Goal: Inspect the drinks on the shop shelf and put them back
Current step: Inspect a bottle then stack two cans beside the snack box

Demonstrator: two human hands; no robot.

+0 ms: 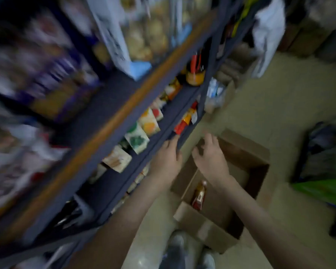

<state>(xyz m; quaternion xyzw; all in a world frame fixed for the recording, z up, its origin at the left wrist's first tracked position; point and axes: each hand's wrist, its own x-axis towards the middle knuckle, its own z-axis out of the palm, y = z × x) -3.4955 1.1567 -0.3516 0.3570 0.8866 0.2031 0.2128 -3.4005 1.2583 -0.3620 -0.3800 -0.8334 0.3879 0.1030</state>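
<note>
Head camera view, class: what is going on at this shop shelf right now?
A person stands at a dark blue shelf lined with drink cartons. The left hand touches the shelf's front edge; the right hand hovers, fingers loosely curled, over an open cardboard box on the floor with one bottle lying in it. Neither hand holds anything. The picture is blurred.

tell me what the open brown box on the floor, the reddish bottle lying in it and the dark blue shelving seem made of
Open brown box: cardboard, matte tan, with folded flaps.
Reddish bottle: glossy with a bright highlight, so glass or clear plastic; the blur leaves it open.
Dark blue shelving: probably painted metal, with thin flat edges and a dull finish.
</note>
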